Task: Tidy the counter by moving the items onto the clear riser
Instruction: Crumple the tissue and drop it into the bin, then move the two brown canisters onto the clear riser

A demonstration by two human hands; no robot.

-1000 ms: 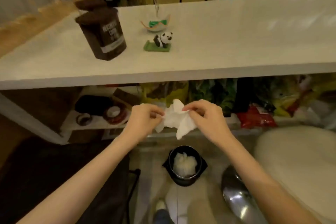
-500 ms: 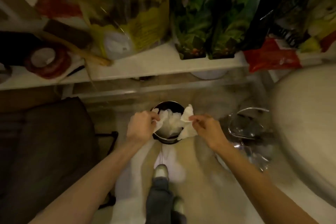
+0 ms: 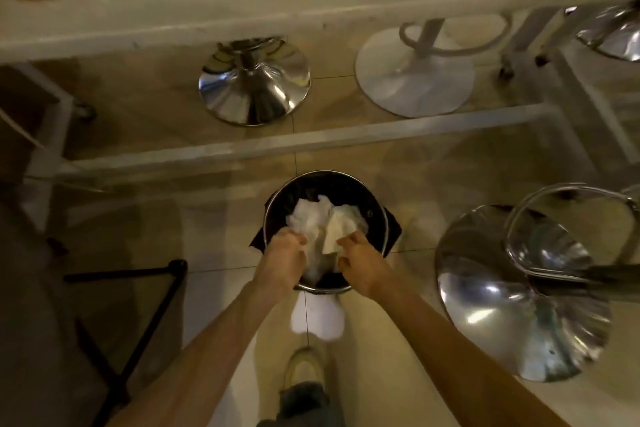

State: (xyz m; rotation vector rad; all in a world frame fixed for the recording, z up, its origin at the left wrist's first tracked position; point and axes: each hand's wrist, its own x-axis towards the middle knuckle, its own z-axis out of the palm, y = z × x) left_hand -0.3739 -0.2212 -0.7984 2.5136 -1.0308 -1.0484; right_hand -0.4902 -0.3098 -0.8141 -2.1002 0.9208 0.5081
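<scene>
Over floor bin [image 3: 375,215], left hand [image 3: 282,258], right hand [image 3: 363,263], both apparently pinching white tissue [image 3: 320,222]

No readable text anywhere in view.

The round black-lined metal bin [image 3: 375,215], the crumpled white tissue [image 3: 317,222] over it, the polished chrome stool bases [image 3: 254,87] and the white shelf edge [image 3: 242,21] carry no label, brand, number or sign that can be made out.
</scene>
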